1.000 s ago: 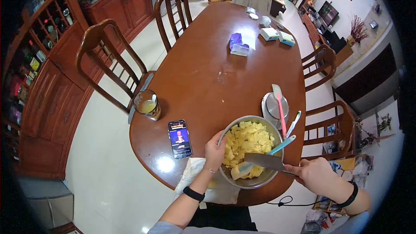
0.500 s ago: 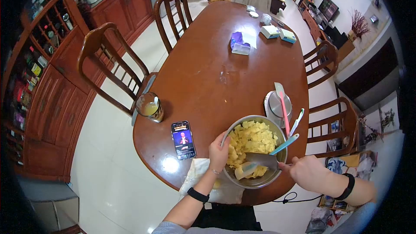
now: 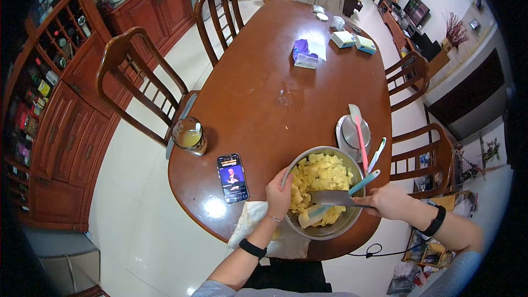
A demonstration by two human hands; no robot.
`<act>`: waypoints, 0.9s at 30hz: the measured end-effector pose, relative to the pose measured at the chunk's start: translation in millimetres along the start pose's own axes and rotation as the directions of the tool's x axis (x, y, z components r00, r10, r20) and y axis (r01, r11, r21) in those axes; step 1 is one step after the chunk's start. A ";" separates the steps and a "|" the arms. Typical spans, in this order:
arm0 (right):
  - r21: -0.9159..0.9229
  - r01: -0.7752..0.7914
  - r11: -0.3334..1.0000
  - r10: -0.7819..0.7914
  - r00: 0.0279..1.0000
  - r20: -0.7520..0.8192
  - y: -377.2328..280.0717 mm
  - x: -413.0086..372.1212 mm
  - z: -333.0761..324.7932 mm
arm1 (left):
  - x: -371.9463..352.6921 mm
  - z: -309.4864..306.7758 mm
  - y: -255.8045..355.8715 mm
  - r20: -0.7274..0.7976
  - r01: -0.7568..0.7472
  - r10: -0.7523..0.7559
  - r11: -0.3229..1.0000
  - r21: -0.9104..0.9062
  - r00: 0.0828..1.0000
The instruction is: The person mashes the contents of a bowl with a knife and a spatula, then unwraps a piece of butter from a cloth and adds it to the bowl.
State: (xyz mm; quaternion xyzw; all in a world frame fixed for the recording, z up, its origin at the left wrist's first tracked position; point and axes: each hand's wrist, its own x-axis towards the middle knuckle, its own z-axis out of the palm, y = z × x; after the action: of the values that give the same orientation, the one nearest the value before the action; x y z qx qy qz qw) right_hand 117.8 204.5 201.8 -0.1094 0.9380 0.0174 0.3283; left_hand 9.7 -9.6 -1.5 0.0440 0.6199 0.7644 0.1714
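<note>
A metal bowl [image 3: 345, 225] stands at the near right of the table, holding soft yellow chunks [image 3: 324, 170] that look like cooked potato. My left hand [image 3: 279, 195] is closed on the bowl's left rim, thumb over the edge. My right hand [image 3: 391, 202] is wrapped round the dark handle of a metal turner [image 3: 329, 197], whose blade lies nearly level across the yellow chunks. Beneath the turner, a spatula with a blue handle [image 3: 364, 182] rests in the bowl, its pale blade among the chunks and its handle leaning over the right rim.
Right behind the bowl sits a kitchen scale [image 3: 346, 138] with a pink-handled spatula [image 3: 361, 132] across it. To the left are a phone [image 3: 232, 178] and a glass of yellowish drink [image 3: 191, 137]. A white cloth or bag [image 3: 248, 221] lies under my left forearm. Tissue packs [image 3: 343, 39] lie farther back.
My right hand has shifted slightly right and up, and the turner's blade has turned to a flatter, narrower view. My left hand stays on the rim.
</note>
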 end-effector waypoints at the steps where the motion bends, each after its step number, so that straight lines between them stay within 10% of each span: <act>1: 0.001 -0.003 1.000 0.003 1.000 0.000 -1.7 4.0 3.9 | -0.2 0.3 0.8 -0.015 -0.022 0.022 1.000 0.021 1.000; 11: 0.715 -0.042 0.698 0.184 0.975 -0.123 -8.0 5.5 72.3 | -1.4 0.8 -5.2 -0.058 -0.025 0.027 0.999 0.040 0.998; 13: 0.919 -0.354 0.172 0.240 0.920 0.310 -18.6 5.3 58.7 | -0.9 1.2 -5.5 -0.056 -0.032 0.032 0.999 0.011 0.998; 23: 0.790 -0.447 -0.419 0.094 0.844 0.528 -21.1 -2.2 57.1 | 1.3 -2.8 -5.2 -0.017 -0.016 0.018 0.995 0.099 1.000; 27: 0.864 -0.368 -0.343 0.156 0.885 0.438 -29.8 -25.5 58.7 | 1.1 -1.9 -7.0 -0.028 -0.016 0.019 0.995 0.094 0.999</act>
State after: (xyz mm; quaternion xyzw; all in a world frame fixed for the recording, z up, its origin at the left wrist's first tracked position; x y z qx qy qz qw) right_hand 179.6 186.4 172.8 0.4129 0.5507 -0.6450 0.3320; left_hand 9.5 -9.8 -8.8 0.0463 0.6571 0.7365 0.1535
